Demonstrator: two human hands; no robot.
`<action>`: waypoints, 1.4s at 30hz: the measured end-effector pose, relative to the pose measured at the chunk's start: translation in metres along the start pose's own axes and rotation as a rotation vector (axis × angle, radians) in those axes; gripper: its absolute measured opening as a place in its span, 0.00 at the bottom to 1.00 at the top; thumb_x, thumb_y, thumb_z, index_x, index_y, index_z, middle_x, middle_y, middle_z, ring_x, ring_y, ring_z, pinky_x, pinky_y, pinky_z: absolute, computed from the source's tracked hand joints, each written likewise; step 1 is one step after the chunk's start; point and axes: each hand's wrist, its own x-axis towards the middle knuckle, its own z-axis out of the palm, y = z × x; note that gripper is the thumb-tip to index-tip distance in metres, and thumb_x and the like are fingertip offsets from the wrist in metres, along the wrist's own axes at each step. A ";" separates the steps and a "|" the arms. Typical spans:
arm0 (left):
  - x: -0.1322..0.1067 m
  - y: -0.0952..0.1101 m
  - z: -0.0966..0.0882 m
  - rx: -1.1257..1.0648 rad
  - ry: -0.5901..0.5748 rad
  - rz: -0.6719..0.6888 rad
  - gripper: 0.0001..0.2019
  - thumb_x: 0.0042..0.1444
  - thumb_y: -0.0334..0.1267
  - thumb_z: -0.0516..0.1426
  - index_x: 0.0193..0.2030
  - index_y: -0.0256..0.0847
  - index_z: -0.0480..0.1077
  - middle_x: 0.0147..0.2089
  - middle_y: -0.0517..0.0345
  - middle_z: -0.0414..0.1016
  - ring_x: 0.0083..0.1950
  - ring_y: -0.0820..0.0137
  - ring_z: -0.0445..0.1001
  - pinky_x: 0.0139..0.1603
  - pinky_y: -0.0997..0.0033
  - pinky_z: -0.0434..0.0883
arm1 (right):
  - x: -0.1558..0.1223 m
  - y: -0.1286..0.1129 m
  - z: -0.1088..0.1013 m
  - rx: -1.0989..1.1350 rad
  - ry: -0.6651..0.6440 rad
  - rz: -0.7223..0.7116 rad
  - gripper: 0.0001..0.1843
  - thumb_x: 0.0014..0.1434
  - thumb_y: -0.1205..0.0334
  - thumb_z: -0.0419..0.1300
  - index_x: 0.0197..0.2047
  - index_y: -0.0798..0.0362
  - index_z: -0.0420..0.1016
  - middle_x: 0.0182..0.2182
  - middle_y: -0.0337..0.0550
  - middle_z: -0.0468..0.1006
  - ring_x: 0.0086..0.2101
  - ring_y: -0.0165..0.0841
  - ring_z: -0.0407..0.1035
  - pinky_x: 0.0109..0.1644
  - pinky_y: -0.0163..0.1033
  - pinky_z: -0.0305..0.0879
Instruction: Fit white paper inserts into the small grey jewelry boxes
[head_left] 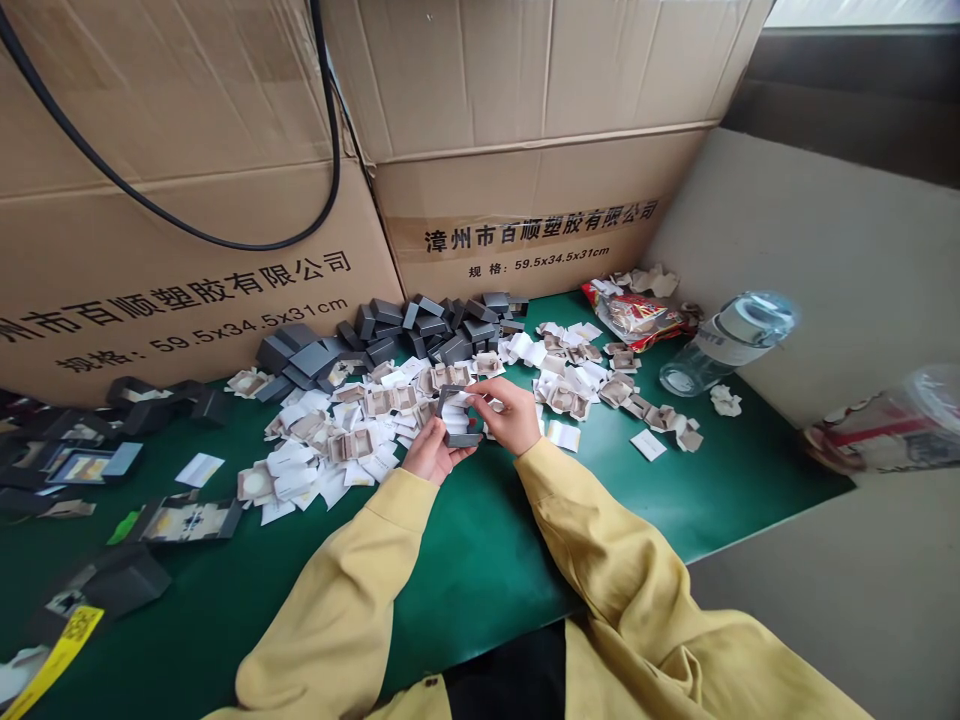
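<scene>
My left hand (pixel 433 455) grips a small dark grey box (pixel 463 439) from its lower left side, held above the table. The box is open toward me, and a white insert (pixel 454 408) shows inside it. My right hand (pixel 510 415) reaches in from the right, thumb and forefinger pinched at the box's upper right edge beside the insert. Whatever lies between those fingertips is too small to make out. Just behind both hands spreads a heap of white cards and pulp-like trays (pixel 352 440).
Dark grey boxes (pixel 431 325) are piled against large cardboard cartons (pixel 525 200). More opened boxes (pixel 187 520) lie left on the green table (pixel 480 560). At right stand a clear bottle (pixel 724 345), a snack bag (pixel 637 315) and a plastic jar (pixel 892 425). A black cable (pixel 330 130) hangs above.
</scene>
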 end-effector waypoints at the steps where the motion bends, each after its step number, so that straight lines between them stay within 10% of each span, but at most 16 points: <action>1: 0.000 0.000 0.000 0.000 -0.001 0.001 0.27 0.49 0.49 0.59 0.53 0.39 0.62 0.44 0.47 0.74 0.40 0.61 0.76 0.42 0.62 0.70 | 0.000 0.000 0.001 -0.009 -0.012 -0.004 0.07 0.56 0.64 0.55 0.35 0.51 0.75 0.31 0.41 0.77 0.32 0.30 0.69 0.38 0.36 0.67; 23: -0.003 0.000 0.005 -0.013 0.032 0.000 0.26 0.47 0.48 0.61 0.53 0.43 0.63 0.43 0.51 0.74 0.40 0.65 0.74 0.40 0.63 0.69 | -0.004 0.011 0.008 -0.205 -0.059 -0.119 0.09 0.58 0.63 0.54 0.35 0.49 0.76 0.33 0.45 0.73 0.37 0.34 0.64 0.40 0.39 0.65; 42: -0.006 -0.001 0.002 -0.005 -0.098 -0.021 0.28 0.48 0.50 0.59 0.54 0.42 0.60 0.38 0.51 0.73 0.33 0.66 0.74 0.32 0.65 0.71 | -0.004 0.005 0.010 -0.102 0.001 0.110 0.06 0.52 0.61 0.59 0.33 0.52 0.68 0.28 0.38 0.65 0.26 0.27 0.60 0.30 0.32 0.62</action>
